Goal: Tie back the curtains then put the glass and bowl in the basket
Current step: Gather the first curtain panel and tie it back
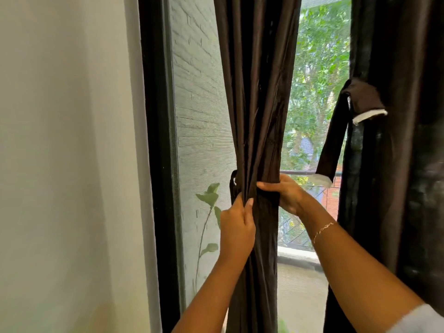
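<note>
Two bare arms reach up from the bottom of the frame, with a bit of pale grey sleeve [418, 318] in the lower right corner and a thin gold bracelet [323, 230] on the right wrist. Both hands are closed on the long dark brown cloth curtain [259, 92], which hangs in the middle of the frame and is squeezed into one bunch. The left hand [236, 227] grips the folds on the bunch's left side, thumb on the front. The right hand [287, 193] curls round the bunch from the right side, and a dark cloth band [266, 200] goes across the front between the two hands. I think the band is being wrapped round to tie this curtain back. The curtain looks soft and floppy, a little shiny, so the folds could slip out. It seems best to hold it tight at the squeezed part, right where the band goes. At the right of the frame hangs a second dark brown curtain [396, 164] with a long dark strap with white ends [334, 140] hanging loose from it, not tied yet. Behind the curtains is a grey mesh window screen [199, 116] in a black frame [158, 140], with a green leafy plant [207, 195] and green trees [319, 68] outside. A plain white wall [60, 140] fills the left. I cannot see the glass, bowl or basket.
</note>
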`<state>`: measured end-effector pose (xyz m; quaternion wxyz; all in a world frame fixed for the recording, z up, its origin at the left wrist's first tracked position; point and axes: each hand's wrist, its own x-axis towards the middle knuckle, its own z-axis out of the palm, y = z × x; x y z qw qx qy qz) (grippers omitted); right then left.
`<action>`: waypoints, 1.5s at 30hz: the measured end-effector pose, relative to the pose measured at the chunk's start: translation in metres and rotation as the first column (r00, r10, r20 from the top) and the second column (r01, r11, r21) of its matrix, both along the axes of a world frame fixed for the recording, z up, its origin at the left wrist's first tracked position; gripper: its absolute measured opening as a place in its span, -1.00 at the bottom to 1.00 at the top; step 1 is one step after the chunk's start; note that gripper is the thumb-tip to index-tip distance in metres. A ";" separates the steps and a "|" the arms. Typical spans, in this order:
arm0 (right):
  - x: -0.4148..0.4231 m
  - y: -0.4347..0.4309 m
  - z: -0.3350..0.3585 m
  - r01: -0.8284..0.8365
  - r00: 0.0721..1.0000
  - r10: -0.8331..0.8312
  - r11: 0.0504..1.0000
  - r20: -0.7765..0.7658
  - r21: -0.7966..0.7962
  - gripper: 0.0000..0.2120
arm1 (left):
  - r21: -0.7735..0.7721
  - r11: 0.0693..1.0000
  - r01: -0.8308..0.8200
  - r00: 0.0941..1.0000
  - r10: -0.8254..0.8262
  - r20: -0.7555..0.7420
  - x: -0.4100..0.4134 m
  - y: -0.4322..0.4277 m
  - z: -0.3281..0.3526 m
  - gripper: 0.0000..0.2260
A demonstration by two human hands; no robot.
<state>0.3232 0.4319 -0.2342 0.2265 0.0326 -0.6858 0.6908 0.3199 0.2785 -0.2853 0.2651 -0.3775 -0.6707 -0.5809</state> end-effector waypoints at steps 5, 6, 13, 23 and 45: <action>0.000 -0.024 -0.015 0.406 0.908 -0.362 0.885 -0.210 0.230 -0.72 | 0.015 0.994 -0.105 0.994 0.105 0.017 -0.011 0.000 -0.002 -0.66; -0.001 -0.030 -0.019 0.510 0.856 -0.437 0.800 -0.277 0.315 -0.66 | 0.013 0.992 -0.126 0.992 0.126 0.021 -0.013 0.002 -0.002 -0.63; 0.004 -0.057 -0.031 0.672 0.740 -0.549 0.631 -0.389 0.388 -0.69 | -0.244 0.921 -0.303 0.951 0.307 -0.025 -0.011 0.027 -0.004 -0.48; 0.006 -0.055 -0.018 0.511 0.859 -0.461 0.796 -0.223 0.324 -0.79 | -0.139 0.962 -0.234 0.962 0.209 -0.176 -0.001 0.027 -0.014 -0.51; 0.012 -0.057 -0.030 0.567 0.820 -0.500 0.645 -0.278 0.513 -0.65 | -0.191 0.977 -0.096 0.977 0.130 0.172 -0.035 0.005 0.044 -0.70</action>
